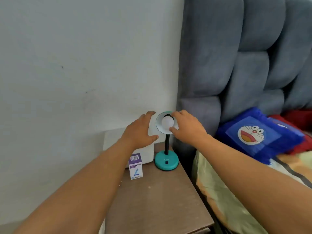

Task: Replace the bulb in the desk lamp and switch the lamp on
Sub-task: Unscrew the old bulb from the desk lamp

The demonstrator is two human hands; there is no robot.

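Observation:
A small desk lamp with a teal round base, a black neck and a teal-rimmed shade stands at the back of a brown bedside table. A white bulb sits in the shade, facing me. My right hand curls around the bulb from the right, thumb below and fingers above, touching it. My left hand hovers spread just left of the shade, apart from it. A purple and white bulb box stands upright left of the base.
A white boxy object sits behind the bulb box against the pale wall. A grey padded headboard rises on the right. The bed beside the table holds a blue cartoon pillow and patterned bedding.

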